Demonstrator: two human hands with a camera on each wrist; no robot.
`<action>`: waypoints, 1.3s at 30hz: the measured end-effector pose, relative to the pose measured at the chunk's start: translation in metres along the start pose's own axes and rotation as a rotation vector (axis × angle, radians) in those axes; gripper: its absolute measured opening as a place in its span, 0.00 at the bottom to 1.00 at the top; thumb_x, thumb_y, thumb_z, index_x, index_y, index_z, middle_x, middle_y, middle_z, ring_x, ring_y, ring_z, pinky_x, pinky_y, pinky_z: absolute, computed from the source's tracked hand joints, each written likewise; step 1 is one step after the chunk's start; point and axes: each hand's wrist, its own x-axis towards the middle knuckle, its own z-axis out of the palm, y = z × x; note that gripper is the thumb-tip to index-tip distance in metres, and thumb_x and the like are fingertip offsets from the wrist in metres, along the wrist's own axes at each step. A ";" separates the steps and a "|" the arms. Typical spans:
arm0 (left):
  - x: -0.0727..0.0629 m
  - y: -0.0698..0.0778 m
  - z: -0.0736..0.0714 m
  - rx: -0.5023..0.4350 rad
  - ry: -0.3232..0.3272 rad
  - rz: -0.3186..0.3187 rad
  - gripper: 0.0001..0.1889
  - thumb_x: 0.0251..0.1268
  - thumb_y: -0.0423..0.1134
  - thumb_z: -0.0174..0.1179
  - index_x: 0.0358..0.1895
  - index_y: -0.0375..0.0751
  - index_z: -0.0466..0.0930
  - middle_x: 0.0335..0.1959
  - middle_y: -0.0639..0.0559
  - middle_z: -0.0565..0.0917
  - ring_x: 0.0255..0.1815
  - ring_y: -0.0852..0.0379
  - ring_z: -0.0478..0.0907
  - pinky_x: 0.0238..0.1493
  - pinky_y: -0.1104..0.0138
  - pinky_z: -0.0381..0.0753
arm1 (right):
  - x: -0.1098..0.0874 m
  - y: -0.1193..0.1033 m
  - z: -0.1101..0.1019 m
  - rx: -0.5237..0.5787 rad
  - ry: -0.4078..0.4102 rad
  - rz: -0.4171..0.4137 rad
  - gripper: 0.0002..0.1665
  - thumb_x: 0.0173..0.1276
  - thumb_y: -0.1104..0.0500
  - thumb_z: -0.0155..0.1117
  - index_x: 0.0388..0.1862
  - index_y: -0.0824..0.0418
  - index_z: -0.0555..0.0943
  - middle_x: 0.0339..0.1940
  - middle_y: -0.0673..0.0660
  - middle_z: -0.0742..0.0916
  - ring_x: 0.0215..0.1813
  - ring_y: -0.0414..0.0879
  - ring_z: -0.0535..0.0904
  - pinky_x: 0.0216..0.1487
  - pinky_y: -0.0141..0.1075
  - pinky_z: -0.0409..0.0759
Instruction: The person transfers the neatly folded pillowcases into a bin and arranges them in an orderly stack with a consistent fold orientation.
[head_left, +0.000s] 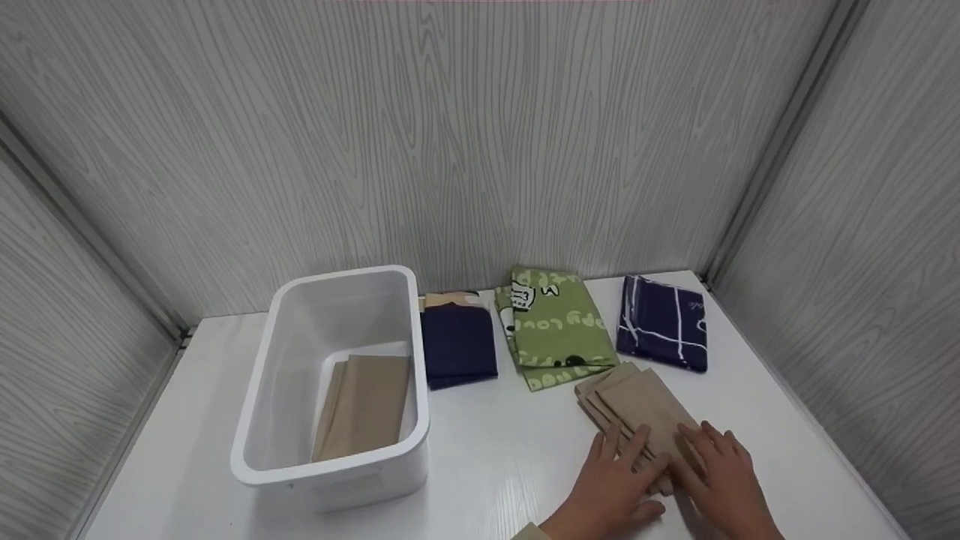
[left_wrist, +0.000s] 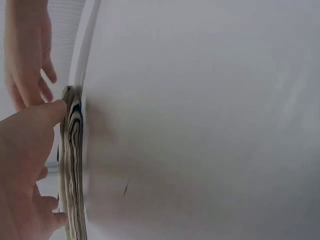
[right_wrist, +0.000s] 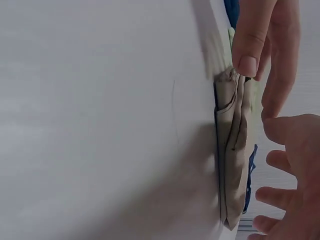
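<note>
White table [head_left: 480, 465], both hands' [head_left: 611, 491] grip spread flat on tan cloth [head_left: 637, 409].

Your head camera looks forward and down from above onto the white table [head_left: 487, 450], taking in the back wall and both side walls. Each wrist camera sits low at the tabletop, turned sideways and very close. All three views share the folded tan cloth [head_left: 637, 412] [left_wrist: 72, 165] [right_wrist: 232, 150] between your hands.
</note>
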 end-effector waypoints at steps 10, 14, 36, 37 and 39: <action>-0.001 -0.004 0.001 -0.073 -0.162 -0.003 0.30 0.72 0.71 0.38 0.75 0.78 0.56 0.79 0.61 0.57 0.79 0.47 0.53 0.70 0.49 0.67 | -0.006 0.003 0.012 0.043 -0.185 0.111 0.33 0.74 0.45 0.59 0.72 0.59 0.72 0.74 0.78 0.64 0.71 0.83 0.54 0.64 0.73 0.59; -0.005 -0.009 0.001 -0.129 -0.157 0.003 0.28 0.72 0.69 0.42 0.74 0.78 0.60 0.78 0.62 0.59 0.79 0.48 0.55 0.69 0.49 0.68 | -0.014 -0.003 0.016 0.026 -0.155 0.107 0.33 0.73 0.45 0.59 0.71 0.60 0.73 0.72 0.78 0.66 0.68 0.82 0.60 0.61 0.72 0.64; -0.022 -0.025 -0.003 -0.105 -0.059 -0.156 0.28 0.69 0.69 0.47 0.70 0.74 0.67 0.76 0.55 0.63 0.76 0.47 0.60 0.67 0.42 0.67 | -0.020 -0.037 0.014 0.024 -0.175 0.035 0.33 0.67 0.40 0.64 0.65 0.56 0.78 0.64 0.69 0.75 0.58 0.72 0.74 0.50 0.63 0.78; -0.023 -0.026 -0.004 -0.102 -0.060 -0.157 0.28 0.68 0.69 0.48 0.70 0.74 0.67 0.76 0.56 0.63 0.76 0.48 0.60 0.67 0.42 0.67 | -0.018 -0.037 0.016 0.025 -0.169 0.027 0.33 0.68 0.42 0.65 0.67 0.56 0.77 0.67 0.71 0.74 0.62 0.75 0.71 0.54 0.65 0.75; -0.026 -0.028 -0.004 -0.103 -0.070 -0.164 0.28 0.68 0.70 0.49 0.70 0.75 0.67 0.76 0.56 0.63 0.76 0.49 0.59 0.67 0.42 0.67 | -0.016 -0.037 0.020 0.033 -0.175 0.016 0.33 0.69 0.46 0.64 0.69 0.58 0.75 0.71 0.72 0.70 0.69 0.77 0.64 0.61 0.68 0.70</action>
